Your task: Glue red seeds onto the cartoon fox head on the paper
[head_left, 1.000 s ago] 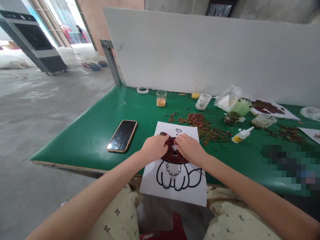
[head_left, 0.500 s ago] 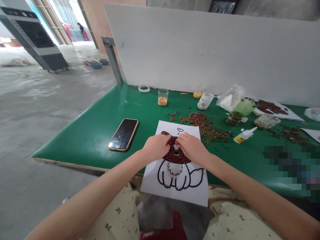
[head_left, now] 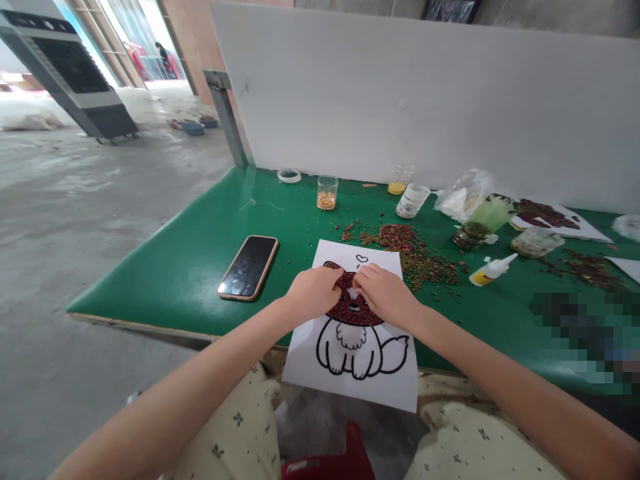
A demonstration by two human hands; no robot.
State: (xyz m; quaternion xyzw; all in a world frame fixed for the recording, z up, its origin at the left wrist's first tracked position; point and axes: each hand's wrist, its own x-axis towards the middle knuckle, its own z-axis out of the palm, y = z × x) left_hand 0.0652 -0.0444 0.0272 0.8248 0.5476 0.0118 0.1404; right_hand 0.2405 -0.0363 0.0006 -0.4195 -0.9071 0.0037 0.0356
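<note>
Fingers of the person's left hand (head_left: 314, 291) and right hand (head_left: 384, 293) are curled down on the dark-red, seed-covered animal head (head_left: 353, 308) on the white paper sheet with a black-outlined drawing (head_left: 350, 390); whether either pinches anything cannot be told. The sheet lies at the near edge of the green-topped table (head_left: 165, 267), overhanging it. Left of it lies a black-screened smartphone in a tan case (head_left: 249, 267); far right, loose red and green seeds (head_left: 415, 257).
</note>
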